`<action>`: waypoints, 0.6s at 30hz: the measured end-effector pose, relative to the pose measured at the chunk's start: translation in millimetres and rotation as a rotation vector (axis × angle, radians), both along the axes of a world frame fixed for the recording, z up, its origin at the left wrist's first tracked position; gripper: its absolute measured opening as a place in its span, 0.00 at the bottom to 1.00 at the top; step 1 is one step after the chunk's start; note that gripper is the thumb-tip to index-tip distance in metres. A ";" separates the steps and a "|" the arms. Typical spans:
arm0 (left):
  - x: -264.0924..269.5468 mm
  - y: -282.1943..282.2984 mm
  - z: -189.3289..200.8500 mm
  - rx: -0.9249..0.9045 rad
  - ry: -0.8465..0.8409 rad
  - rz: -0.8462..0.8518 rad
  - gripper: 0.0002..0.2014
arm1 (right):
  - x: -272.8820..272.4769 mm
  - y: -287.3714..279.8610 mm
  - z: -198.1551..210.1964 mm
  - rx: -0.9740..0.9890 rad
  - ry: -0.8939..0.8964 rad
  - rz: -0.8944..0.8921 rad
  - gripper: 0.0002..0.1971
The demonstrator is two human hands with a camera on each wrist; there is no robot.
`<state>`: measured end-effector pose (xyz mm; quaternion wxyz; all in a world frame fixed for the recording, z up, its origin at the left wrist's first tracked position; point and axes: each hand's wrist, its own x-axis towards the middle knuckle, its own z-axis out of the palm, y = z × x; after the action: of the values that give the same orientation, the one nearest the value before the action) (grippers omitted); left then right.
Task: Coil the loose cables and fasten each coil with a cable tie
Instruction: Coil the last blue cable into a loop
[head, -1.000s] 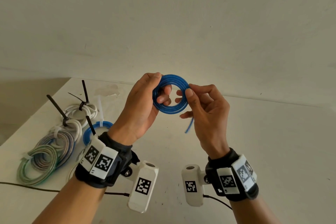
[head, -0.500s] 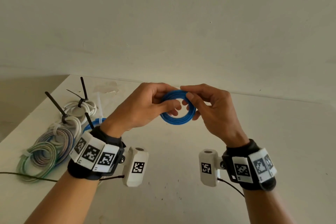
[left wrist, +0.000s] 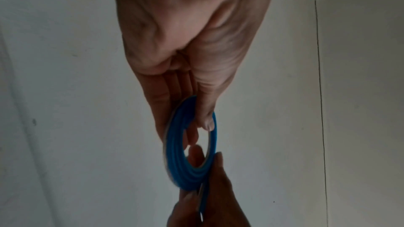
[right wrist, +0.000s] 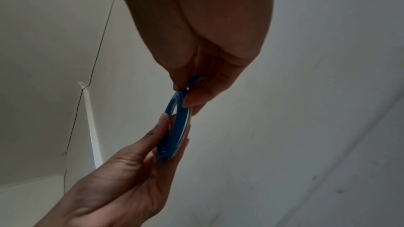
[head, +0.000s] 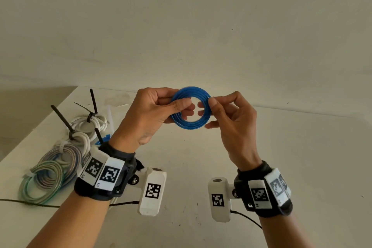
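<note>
A blue cable coil [head: 191, 125] is held up in the air above the white table [head: 302, 157], facing me as a flat ring of several turns. My left hand [head: 177, 106] pinches its left side with thumb in front and fingers behind. My right hand [head: 209, 104] pinches its right side the same way. The left wrist view shows the blue cable coil [left wrist: 179, 161] edge-on, with the left thumb on its rim. The right wrist view shows the blue cable coil [right wrist: 174, 127] between both hands. No loose end shows, and no tie on this coil.
At the table's left lie fastened coils: white coils with black cable ties [head: 90, 121], a grey-blue coil [head: 66, 153], a green coil [head: 40, 183] and part of another blue coil [head: 104, 139]. A thin black wire [head: 30, 203] crosses the near left. A pale wall stands behind.
The dangling blue cable end seen a second ago is now tucked into the coil. Both hands shifted from the top of the ring to pinching its left and right sides.
</note>
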<state>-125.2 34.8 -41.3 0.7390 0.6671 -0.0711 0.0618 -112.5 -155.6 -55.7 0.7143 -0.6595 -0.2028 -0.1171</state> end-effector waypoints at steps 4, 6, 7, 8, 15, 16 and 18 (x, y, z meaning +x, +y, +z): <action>0.7 -1.8 0.3 -0.090 0.020 0.002 0.17 | -3.6 8.0 1.0 0.060 0.011 0.013 0.10; 0.5 -1.8 1.2 -0.087 0.026 -0.023 0.17 | -2.4 6.4 1.5 0.071 0.004 0.004 0.09; 0.2 -0.9 2.1 -0.070 0.033 -0.047 0.17 | -0.6 3.8 1.5 0.062 -0.002 0.009 0.08; -0.1 0.4 2.7 -0.040 0.044 -0.082 0.17 | 1.8 0.1 1.4 0.033 -0.013 0.030 0.07; -1.4 -16.3 -6.4 0.139 0.152 -0.188 0.15 | 9.6 -13.2 -1.4 -0.326 -0.021 0.154 0.06; -1.0 -18.9 -6.9 0.123 0.151 -0.153 0.13 | 9.9 -12.6 -1.6 -0.325 -0.039 0.130 0.07; -0.5 -22.0 -5.3 0.080 0.139 -0.097 0.11 | 9.4 -11.2 -2.1 -0.317 -0.086 0.104 0.09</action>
<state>-125.6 12.8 -46.6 0.7169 0.6946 -0.0541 -0.0233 -103.1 -166.8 -57.7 0.5969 -0.7471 -0.2830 -0.0743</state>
